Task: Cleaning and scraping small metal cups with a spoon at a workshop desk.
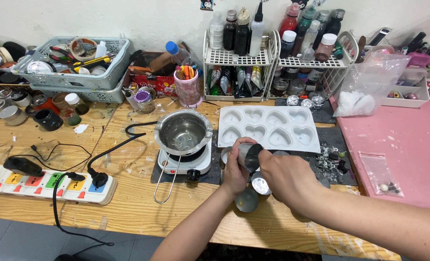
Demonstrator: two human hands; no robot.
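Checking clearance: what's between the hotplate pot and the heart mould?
Head view: only a bare strip of dark mat separates the metal pot from the white heart mould.

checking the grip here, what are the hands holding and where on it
Both hands hold one small metal cup, tipped on its side. The left hand wraps its wall from the left; the right hand grips the right side, near the base.
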